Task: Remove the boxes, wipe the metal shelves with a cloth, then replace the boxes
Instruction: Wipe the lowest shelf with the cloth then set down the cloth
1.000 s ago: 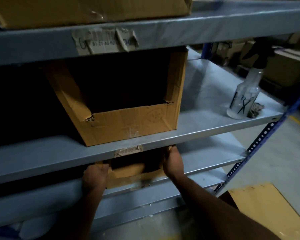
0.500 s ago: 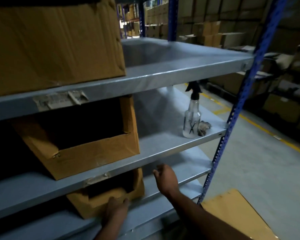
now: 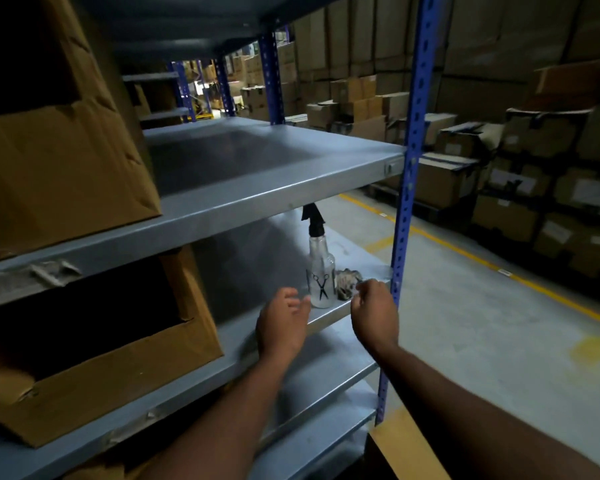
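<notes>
On grey shelf | crumpled cloth beside spray bottle | both hands' fingers loose, empty

A grey metal shelf is seen just past the two hands. A clear spray bottle with a black top is stood upright on it, between the left hand and the right hand. A crumpled cloth is laid beside the bottle, just in front of the right hand. An open brown box is set on the same shelf, far to the left of the left hand. A higher shelf is seen above both hands, and a big brown box is rested on its left part.
</notes>
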Motion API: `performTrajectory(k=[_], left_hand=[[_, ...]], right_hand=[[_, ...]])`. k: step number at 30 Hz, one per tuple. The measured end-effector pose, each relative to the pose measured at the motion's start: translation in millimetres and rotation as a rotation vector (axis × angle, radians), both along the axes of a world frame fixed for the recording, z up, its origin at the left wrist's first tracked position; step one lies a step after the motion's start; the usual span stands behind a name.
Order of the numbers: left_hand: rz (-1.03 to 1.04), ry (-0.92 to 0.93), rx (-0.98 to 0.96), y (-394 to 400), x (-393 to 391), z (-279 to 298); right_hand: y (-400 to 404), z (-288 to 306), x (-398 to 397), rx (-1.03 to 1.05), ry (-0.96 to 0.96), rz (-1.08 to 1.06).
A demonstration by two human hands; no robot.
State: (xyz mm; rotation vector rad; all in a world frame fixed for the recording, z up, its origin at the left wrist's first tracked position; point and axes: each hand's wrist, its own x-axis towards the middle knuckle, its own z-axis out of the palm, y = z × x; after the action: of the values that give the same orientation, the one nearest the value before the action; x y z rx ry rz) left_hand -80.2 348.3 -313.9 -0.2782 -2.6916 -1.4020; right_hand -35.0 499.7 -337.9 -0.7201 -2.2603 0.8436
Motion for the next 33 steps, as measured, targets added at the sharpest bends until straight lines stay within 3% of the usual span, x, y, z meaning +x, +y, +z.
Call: performTrajectory(k=[4,9,15,18,21,27,33], left_hand=[[-0.107,-0.043,0.054,22,-28,13],[-0.249,-0.054,-0.011,49,-59,20],[-0.273,-0.099,0.031,60,-82,-6],[-0.198,-0.029,-0.001,59,-79,-14],[-0.197,0.055,-0.031,61,-66,-14],[-0.484,0.17,-0.075,83,-18,-16],[-0.731,0.107,-0.082,123,58,-55]], right_hand=[[18,12,-22,-0.041,-0.114,0.12],[31,3,-54,-0.072,-0.255,0.292],[30,-17,-74,0.092,-0.348,0.317],[29,-25,-74,0.29,-0.344,0.23],[27,-24,-61,0.312,-0.336,0.13],[44,-37,13,0.08,-0.274,-0.122],[74,-73,125,-0.165,-0.254,-0.407]])
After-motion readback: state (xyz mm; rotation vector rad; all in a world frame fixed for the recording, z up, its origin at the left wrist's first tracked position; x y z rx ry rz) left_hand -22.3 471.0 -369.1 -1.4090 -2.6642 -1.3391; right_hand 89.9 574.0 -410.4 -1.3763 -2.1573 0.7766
